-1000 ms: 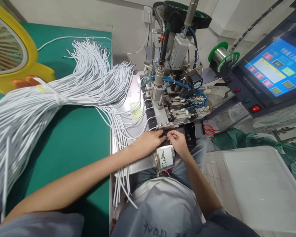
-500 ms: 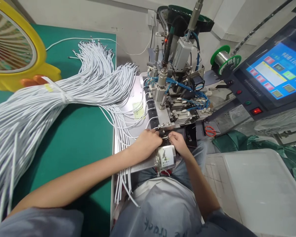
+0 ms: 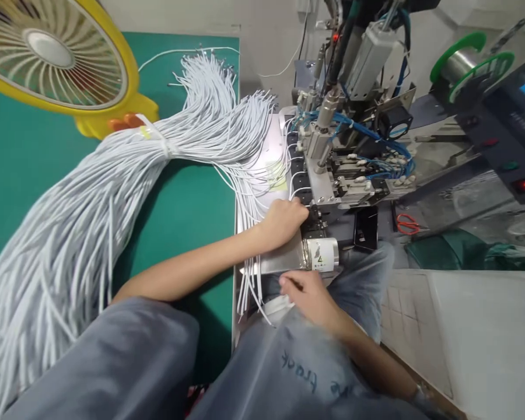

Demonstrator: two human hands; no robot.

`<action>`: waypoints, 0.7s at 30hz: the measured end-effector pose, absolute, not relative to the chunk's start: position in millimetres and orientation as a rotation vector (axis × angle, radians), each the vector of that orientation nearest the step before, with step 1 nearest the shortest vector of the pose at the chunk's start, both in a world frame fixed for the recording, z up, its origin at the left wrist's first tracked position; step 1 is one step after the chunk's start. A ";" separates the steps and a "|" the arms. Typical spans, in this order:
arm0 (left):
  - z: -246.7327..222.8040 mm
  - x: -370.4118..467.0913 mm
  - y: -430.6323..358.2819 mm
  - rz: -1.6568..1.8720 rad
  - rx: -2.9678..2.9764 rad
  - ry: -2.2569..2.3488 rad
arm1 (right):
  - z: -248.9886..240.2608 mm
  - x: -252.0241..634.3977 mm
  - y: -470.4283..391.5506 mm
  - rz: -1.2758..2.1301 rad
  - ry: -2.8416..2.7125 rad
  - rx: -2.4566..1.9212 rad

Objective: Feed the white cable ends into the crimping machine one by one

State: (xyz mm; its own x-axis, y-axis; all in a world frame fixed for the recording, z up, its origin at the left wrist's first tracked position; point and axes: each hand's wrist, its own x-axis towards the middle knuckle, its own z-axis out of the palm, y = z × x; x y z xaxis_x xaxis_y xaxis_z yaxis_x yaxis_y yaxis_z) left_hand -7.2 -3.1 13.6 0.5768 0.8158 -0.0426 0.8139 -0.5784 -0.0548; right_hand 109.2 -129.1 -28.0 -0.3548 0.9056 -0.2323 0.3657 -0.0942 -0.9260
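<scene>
Left hand (image 3: 284, 223) at the machine (image 3: 321, 182), right hand (image 3: 304, 289) low, white cables (image 3: 135, 154) to their left

The white cables lie left of both hands, most of them in one bundle whose long axis slants from near left to far right across the green bench (image 3: 188, 227). A looser group branches off it towards the person and hangs over the near edge; the left forearm crosses above it, so the left side is nearer, though the lower ends dangle just left of the right hand.

The left hand is curled beside the row of black blocks (image 3: 299, 165); I cannot tell whether it pinches a cable. The right hand, well apart, has its fingers bent and thumb close in before the grey garment (image 3: 262, 367); whether it holds anything is unclear.

Counted outward: cables too many to number, at least four of them looping to the blocks; one tie (image 3: 168, 149), one machine, one labelled cylinder (image 3: 324, 255) between the hands and to their right, one yellow fan (image 3: 50, 49), one pair of red-handled scissors (image 3: 408, 224), one wire spool (image 3: 459, 65).
</scene>
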 end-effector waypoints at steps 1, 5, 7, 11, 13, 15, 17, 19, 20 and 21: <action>10.5 -7.9 -2.7 0.073 -2.761 -1.415 | -33.9 98.3 -133.7 1.599 -1.725 -1.339; 3.7 -9.7 -1.3 -0.003 -2.755 -1.373 | -52.6 71.4 -138.7 1.805 -1.661 -1.280; 4.9 -9.1 -1.3 -0.013 -2.755 -1.373 | -51.0 70.6 -138.7 1.699 -1.724 -1.334; 14.1 -2.8 -9.2 -0.022 -2.819 -1.348 | -31.7 85.9 -139.7 1.255 -1.997 -1.475; 19.4 2.1 -18.3 -0.076 -2.953 -1.254 | -22.1 98.2 -138.5 1.098 -2.064 -1.508; 23.6 6.4 -28.3 -0.200 -3.095 -1.157 | -14.8 113.1 -133.6 0.966 -2.076 -1.510; 26.1 8.9 -35.6 -0.358 -3.191 -1.126 | -9.2 130.3 -123.6 0.817 -2.024 -1.494; 26.9 9.1 -38.1 -0.461 -3.246 -1.147 | -5.1 147.7 -108.9 0.707 -1.919 -1.490; 26.7 8.5 -37.5 -0.484 -3.265 -1.155 | -3.7 155.4 -100.5 0.696 -1.850 -1.495; 26.0 7.5 -36.0 -0.497 -3.279 -1.160 | -3.0 161.8 -92.0 0.706 -1.766 -1.492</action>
State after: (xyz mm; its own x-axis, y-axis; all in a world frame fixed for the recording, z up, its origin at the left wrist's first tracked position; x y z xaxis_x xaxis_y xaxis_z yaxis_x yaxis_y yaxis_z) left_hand 7.5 -36.0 26.0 0.7509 0.6465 0.1352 0.5438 -0.7214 0.4288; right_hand 161.8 -92.0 -3.0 -0.0827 0.9822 0.1687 0.5952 0.1844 -0.7821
